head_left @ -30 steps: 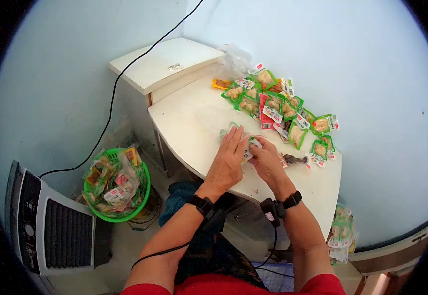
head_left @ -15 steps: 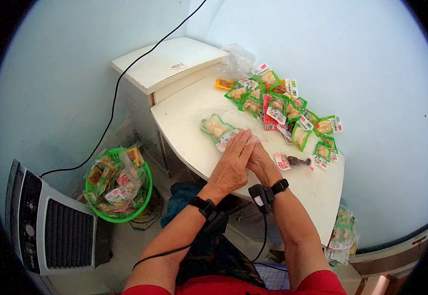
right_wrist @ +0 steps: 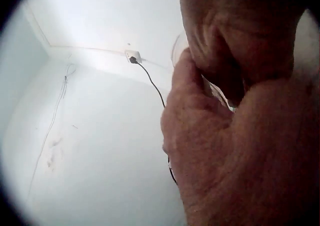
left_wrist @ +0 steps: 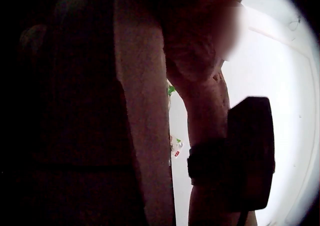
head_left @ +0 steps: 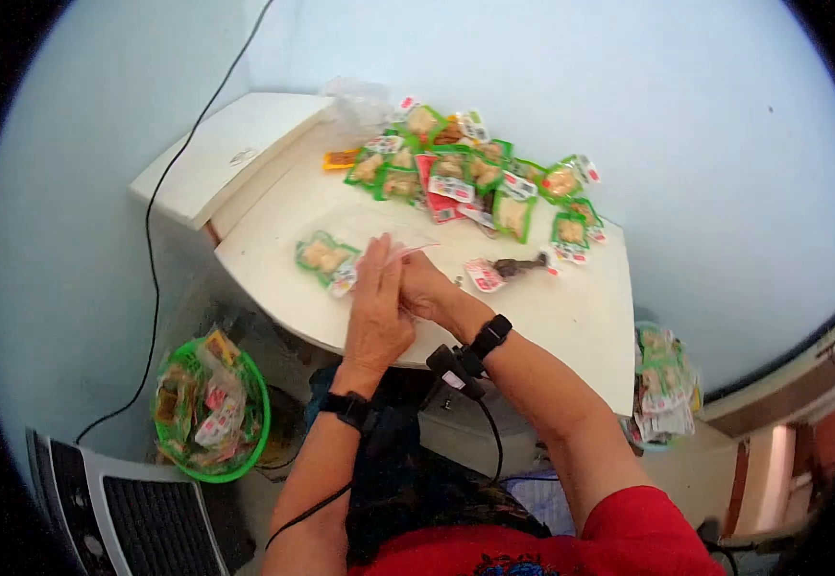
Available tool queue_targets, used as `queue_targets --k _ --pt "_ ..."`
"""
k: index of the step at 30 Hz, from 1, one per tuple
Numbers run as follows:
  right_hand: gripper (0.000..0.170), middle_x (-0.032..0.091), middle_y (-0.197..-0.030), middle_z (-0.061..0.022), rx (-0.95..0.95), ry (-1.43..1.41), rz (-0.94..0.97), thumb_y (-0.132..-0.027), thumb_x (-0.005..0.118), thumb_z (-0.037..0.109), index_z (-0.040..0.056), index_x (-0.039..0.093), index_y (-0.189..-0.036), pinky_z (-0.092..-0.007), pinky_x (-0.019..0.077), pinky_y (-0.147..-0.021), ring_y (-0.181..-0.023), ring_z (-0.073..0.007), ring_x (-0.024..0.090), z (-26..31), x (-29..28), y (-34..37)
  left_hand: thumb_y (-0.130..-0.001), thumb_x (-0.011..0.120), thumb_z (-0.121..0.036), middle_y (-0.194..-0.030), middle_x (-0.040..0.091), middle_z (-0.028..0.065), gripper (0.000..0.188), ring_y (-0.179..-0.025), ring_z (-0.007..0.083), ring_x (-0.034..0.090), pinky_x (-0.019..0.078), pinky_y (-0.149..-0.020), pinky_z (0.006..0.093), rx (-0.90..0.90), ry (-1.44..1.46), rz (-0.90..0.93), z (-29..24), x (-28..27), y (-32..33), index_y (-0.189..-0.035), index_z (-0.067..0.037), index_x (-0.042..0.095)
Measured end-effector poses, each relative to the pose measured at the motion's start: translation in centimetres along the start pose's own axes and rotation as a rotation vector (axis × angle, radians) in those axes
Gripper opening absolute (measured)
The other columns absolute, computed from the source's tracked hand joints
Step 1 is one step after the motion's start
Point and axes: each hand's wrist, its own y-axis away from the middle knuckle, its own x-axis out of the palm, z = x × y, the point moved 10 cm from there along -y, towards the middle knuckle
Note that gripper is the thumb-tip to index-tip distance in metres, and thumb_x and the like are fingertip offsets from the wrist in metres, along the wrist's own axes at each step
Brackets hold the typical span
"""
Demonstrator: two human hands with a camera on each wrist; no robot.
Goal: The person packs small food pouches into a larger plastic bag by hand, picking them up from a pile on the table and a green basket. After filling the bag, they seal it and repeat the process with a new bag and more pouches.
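At the table's front edge, my left hand and right hand meet over a clear plastic bag. The left fingers lie long across the film, and the thumb is hidden in the head view. The right fingers curl in behind them at the bag's pinkish edge. Left of the hands, a green-edged snack packet with pale pieces shows through the film. In the right wrist view, the right hand presses close against the left hand. The left wrist view is mostly dark.
Several snack packets are heaped along the back of the white table. A packet with a dark piece lies right of the hands. A green basket of packets stands at left, near a cooler. A black cable hangs there.
The packet has come out from under the hands to their left, inside the clear bag. The right hand has moved in behind the left fingers. The head view has turned, shifting the table leftward.
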Motion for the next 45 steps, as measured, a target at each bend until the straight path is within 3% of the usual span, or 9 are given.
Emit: queue_targets --k 6,10,14,20,29,32,34,38,45 --pt "0.023 0.068 -0.092 -0.0131 0.027 0.505 -0.137 -0.093 0.059 0.010 -0.0070 0.064 -0.107 -0.0288 0.0582 -0.067 -0.077 -0.0194 0.069 7.7 -3.1 7.0 -0.066 0.046 0.013 -0.150 0.033 0.0230 0.070 -0.140 0.0414 0.031 0.0267 -0.116 0.0490 -0.039 -0.024 0.073 0.2 0.6 0.1 -0.135 0.002 0.045" --pt "0.030 0.071 -0.093 -0.0180 -0.375 1.333 -0.564 -0.089 0.062 0.020 -0.0019 0.066 -0.108 -0.0403 0.0561 -0.071 -0.077 -0.0351 0.069 16.1 -12.8 10.8 -0.064 0.044 0.013 -0.151 0.033 0.0228 0.072 -0.141 0.0403 0.029 0.0266 -0.117 0.0484 -0.047 -0.045 0.090 0.1 0.6 0.1 -0.136 0.004 0.044" --pt "0.041 0.071 -0.092 -0.0187 -0.219 1.660 -1.228 -0.081 0.069 0.036 0.0014 0.070 -0.103 -0.0459 0.0524 -0.082 -0.092 -0.0367 0.067 20.3 -21.7 17.4 -0.063 0.043 0.014 -0.150 0.033 0.0226 0.073 -0.141 0.0403 0.029 0.0271 -0.117 0.0468 -0.030 -0.058 0.082 0.1 0.7 0.1 -0.136 0.004 0.043" --pt "0.046 0.071 -0.085 -0.0184 0.200 1.372 -1.115 -0.072 0.074 0.039 0.0001 0.071 -0.097 -0.0435 0.0532 -0.075 -0.082 -0.0361 0.068 16.2 -29.2 18.2 -0.064 0.044 0.012 -0.151 0.033 0.0219 0.071 -0.141 0.0408 0.029 0.0260 -0.117 0.0489 -0.025 -0.058 0.094 0.0 0.7 0.2 -0.135 0.006 0.044" --pt "0.016 0.066 -0.083 -0.0101 -0.547 0.750 -1.178 -0.085 0.061 0.010 -0.0028 0.064 -0.095 -0.0348 0.0500 -0.067 -0.074 -0.0189 0.063 16.7 -34.9 20.0 -0.065 0.044 0.012 -0.149 0.034 0.0233 0.068 -0.140 0.0412 0.030 0.0267 -0.117 0.0474 -0.021 -0.055 0.085 -0.1 0.7 0.2 -0.133 0.006 0.045" --pt "0.016 0.063 -0.086 -0.0043 -0.637 0.868 -1.188 -0.089 0.059 0.008 -0.0015 0.061 -0.101 -0.0316 0.0494 -0.066 -0.078 -0.0139 0.061 19.8 -29.5 22.5 -0.064 0.044 0.012 -0.149 0.035 0.0231 0.069 -0.141 0.0404 0.030 0.0274 -0.117 0.0460 -0.023 -0.056 0.083 -0.1 0.6 0.2 -0.133 0.005 0.046" --pt "0.014 0.063 -0.089 -0.0049 -0.598 0.455 -0.956 -0.090 0.060 0.008 -0.0017 0.061 -0.101 -0.0306 0.0495 -0.066 -0.078 -0.0136 0.061 19.8 -25.1 22.4 -0.063 0.043 0.013 -0.149 0.036 0.0224 0.071 -0.142 0.0391 0.030 0.0280 -0.117 0.0431 -0.025 -0.073 0.066 -0.1 0.6 0.2 -0.133 0.003 0.046" --pt "0.017 0.065 -0.097 -0.0088 -0.208 0.092 -0.602 -0.093 0.060 0.007 -0.0022 0.059 -0.107 -0.0328 0.0539 -0.072 -0.085 -0.0182 0.064 12.8 -19.6 19.4 -0.063 0.044 0.014 -0.148 0.036 0.0240 0.072 -0.140 0.0410 0.031 0.0288 -0.117 0.0449 -0.011 -0.060 0.051 -0.4 0.3 0.2 -0.134 0.003 0.044" --pt "0.022 0.065 -0.110 -0.0131 -0.034 -0.293 -0.328 -0.096 0.054 0.004 -0.0033 0.053 -0.117 -0.0394 0.0555 -0.090 -0.101 -0.0252 0.067 5.7 -6.1 14.0 -0.068 0.046 0.011 -0.149 0.034 0.0241 0.068 -0.140 0.0424 0.030 0.0280 -0.116 0.0503 -0.018 -0.018 0.061 -0.7 0.1 0.2 -0.135 0.003 0.046"
